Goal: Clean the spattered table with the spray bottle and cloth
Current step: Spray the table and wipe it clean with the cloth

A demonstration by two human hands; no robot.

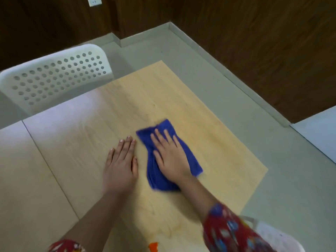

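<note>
A blue cloth (160, 179) lies bunched on the light wooden table (209, 142), right of centre. My right hand (169, 153) presses flat on top of the cloth, fingers spread and pointing away from me. Just to its left, my left hand (121, 164) rests palm down on the bare tabletop with its fingers together, holding nothing. An orange part (153, 246) shows at the bottom edge; I cannot tell whether it belongs to the spray bottle. Faint smears mark the wood near the cloth.
A white perforated chair (54, 79) stands at the table's far left side. A second table section (21, 179) joins on the left. A white object (278, 235) sits at the bottom right. Grey floor (281, 170) and dark wood walls lie beyond.
</note>
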